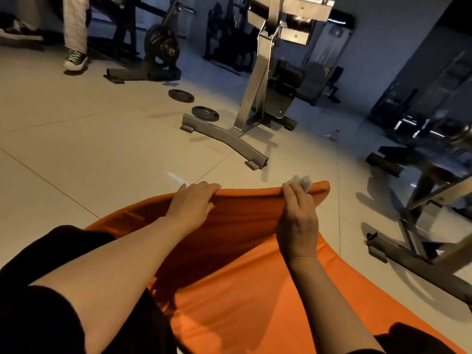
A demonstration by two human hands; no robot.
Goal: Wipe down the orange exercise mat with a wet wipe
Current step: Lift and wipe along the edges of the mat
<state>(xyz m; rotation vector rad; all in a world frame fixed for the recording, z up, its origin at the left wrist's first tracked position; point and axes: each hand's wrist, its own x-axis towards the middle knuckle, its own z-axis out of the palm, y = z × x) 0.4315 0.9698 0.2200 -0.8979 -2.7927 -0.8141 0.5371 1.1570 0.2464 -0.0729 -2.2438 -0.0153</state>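
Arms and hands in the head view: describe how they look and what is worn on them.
Both forearms are bare from the elbow down. Dark, black-looking fabric lies by the left elbow and at the lower right edge; whether it is sleeve or trouser leg is unclear. The left hand and right hand are bare: no gloves, and no rings, watch or bracelets show.

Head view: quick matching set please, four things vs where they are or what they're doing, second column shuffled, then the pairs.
Things:
1. left hand
2. right hand
3. weight plates
4. orange mat

States or places:
A. flat on the floor tiles by the machine's base
B. far edge lifted off the floor
C. grips the mat's far edge, no wipe in it
D. holds a crumpled white wipe at the mat's edge

Pairs: 1-C, 2-D, 3-A, 4-B
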